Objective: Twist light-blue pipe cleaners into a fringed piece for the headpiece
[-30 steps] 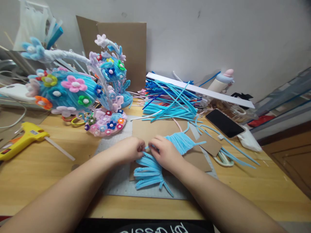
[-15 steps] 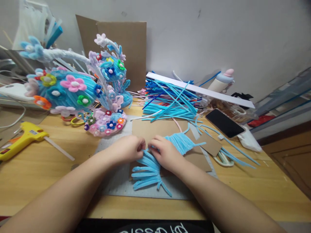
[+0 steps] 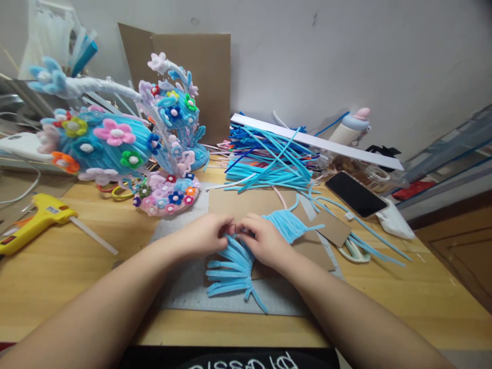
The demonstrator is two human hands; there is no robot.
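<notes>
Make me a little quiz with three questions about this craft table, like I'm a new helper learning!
1. True or false: the yellow plastic glue gun lies at the right side of the pale wooden table.

2. Pick one. What lies across the pile of mostly blue, fuzzy craft stems?
A) A long, flat white strip
B) A round green plate
C) A red wooden spoon

3. Fill in the colour: the fanned-out fuzzy strips by the left hand and right hand are light ____.

Key: 1. False, it is at the left side. 2. A. 3. Blue.
</notes>
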